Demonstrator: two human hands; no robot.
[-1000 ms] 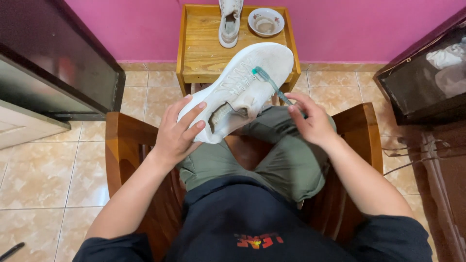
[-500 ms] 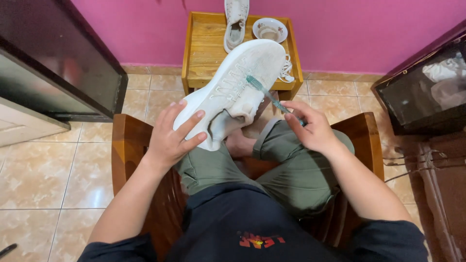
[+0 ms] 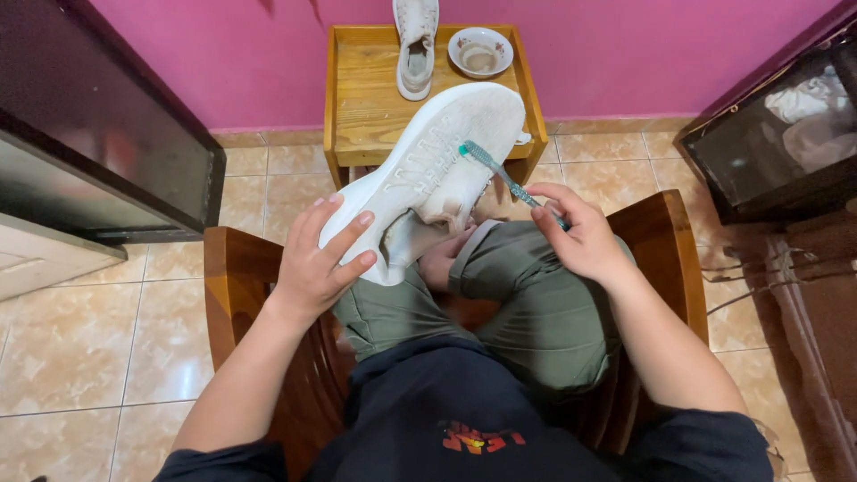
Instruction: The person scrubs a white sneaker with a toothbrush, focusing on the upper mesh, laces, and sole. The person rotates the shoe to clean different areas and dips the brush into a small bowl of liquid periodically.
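Head view
Left hand: at centre left of the frame, fingers clamped on the heel of the white shoe.
Shoe: held sole up above the lap, centre of frame.
Right hand: fingers pinched on a teal toothbrush, its bristles touching the sole.
Tabletop: top centre, carrying a second shoe and a small bowl.

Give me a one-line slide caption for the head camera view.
Seated person's left hand steadies a white sneaker while the right hand holds a toothbrush against it.
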